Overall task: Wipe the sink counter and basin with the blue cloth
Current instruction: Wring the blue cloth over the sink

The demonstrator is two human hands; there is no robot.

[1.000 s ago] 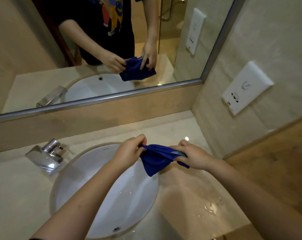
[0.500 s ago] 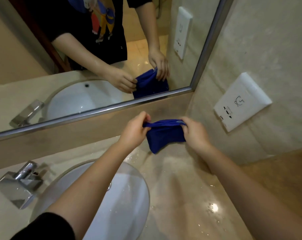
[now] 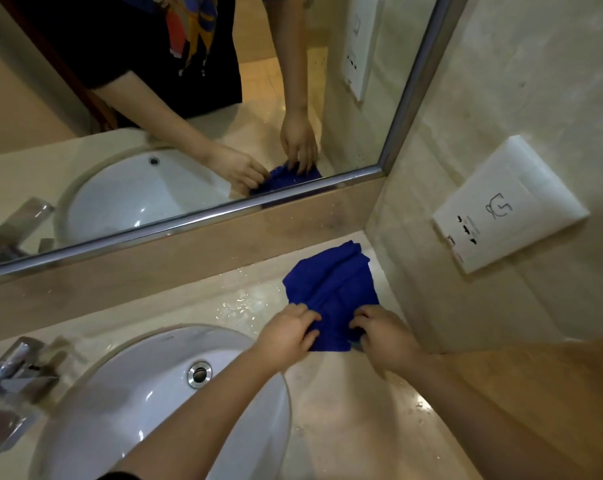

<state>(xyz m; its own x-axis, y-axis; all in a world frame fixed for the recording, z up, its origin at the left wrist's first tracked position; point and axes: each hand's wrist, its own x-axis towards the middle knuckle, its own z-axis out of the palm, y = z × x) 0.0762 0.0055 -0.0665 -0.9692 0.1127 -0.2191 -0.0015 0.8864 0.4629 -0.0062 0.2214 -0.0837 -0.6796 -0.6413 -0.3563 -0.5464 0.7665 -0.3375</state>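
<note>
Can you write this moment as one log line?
phase: counter wipe | blue cloth: spread on wet beige counter, right back corner | left hand: holds near edge | right hand: same

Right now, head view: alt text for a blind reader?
A left hand and right hand grip the near edge of a blue cloth spread on a wet beige counter, in the corner under the mirror. A white basin and chrome faucet lie to the left.
</note>
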